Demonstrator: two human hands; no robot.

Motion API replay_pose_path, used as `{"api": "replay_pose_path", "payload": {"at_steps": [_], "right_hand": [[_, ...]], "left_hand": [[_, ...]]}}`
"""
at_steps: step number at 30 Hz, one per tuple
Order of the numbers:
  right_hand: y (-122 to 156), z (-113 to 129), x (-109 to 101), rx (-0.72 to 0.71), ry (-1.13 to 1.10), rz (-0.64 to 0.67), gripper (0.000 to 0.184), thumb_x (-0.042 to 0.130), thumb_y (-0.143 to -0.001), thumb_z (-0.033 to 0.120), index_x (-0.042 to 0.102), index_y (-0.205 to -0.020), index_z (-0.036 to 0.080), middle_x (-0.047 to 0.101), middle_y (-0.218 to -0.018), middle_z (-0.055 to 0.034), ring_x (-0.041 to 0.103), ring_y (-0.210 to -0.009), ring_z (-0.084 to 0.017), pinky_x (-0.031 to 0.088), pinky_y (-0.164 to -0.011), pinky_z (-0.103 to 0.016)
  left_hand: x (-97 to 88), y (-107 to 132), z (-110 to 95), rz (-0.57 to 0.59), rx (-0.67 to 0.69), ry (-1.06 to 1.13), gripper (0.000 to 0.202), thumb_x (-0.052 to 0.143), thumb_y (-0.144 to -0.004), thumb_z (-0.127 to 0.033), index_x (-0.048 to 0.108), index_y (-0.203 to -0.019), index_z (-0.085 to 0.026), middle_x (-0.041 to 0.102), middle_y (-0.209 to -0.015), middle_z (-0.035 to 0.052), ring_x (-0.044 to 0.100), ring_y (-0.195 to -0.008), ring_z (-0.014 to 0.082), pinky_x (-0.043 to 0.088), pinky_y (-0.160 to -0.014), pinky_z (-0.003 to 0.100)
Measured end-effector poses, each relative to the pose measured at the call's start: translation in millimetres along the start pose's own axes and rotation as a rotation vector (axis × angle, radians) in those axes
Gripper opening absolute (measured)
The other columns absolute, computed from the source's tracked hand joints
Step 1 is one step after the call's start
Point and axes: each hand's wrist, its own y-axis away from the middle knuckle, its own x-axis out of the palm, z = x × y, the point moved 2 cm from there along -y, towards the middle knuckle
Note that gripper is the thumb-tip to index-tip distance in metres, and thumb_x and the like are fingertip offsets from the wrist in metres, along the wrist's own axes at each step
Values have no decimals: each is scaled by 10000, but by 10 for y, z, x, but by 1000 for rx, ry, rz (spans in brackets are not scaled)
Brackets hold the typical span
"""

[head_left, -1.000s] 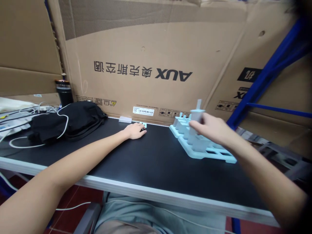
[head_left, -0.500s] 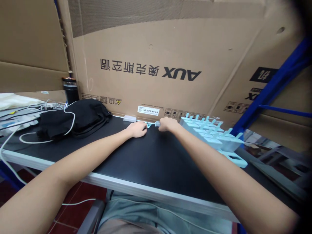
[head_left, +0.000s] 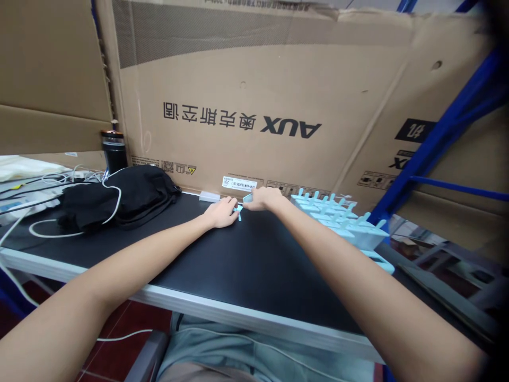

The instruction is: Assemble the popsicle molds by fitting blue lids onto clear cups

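Observation:
My left hand rests at the far side of the black tabletop, its fingers curled round a small light blue popsicle-mould stick. Only the stick's narrow end shows; the fingers cover the rest. Just right of it, my right hand pinches a small pale blue flat piece, tilted up off the table. What kind of piece it is cannot be made out. On the right, beyond my right forearm, stands a light blue popsicle mould with several upright sticks.
A white block lies by the cardboard wall behind the table. To the left are a black bag, a dark bottle and loose white cables. A blue metal frame rises at the right.
My right hand has shifted left, closer to my left hand, and tilted its pale blue piece upward. My left hand now has its fingers over the light blue stick, which has turned toward me.

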Motion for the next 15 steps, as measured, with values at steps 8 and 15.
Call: {"api": "replay_pose_path", "payload": {"at_steps": [8,15], "right_hand": [[-116,37,60,-45,50,-10,737,511,-765,659,555,-1296,151,602,-1267,-192,578,-1139,-348,451,-910,-456],[-119,-398,253,40,107,126,681,616,-737,416,491,-1341,128,523,-1356,-212,518,-1219,-350,402,-971,-478]], "left_hand": [[-15,17,-4,-7,-75,-28,322,316,-951,-502,471,-1023,-229,547,-1123,78,540,-1099,247,493,-897,400],[-30,34,-28,94,49,36,409,353,-927,-574,514,-1178,-295,495,-1264,50,492,-1193,250,469,-962,428]]}}
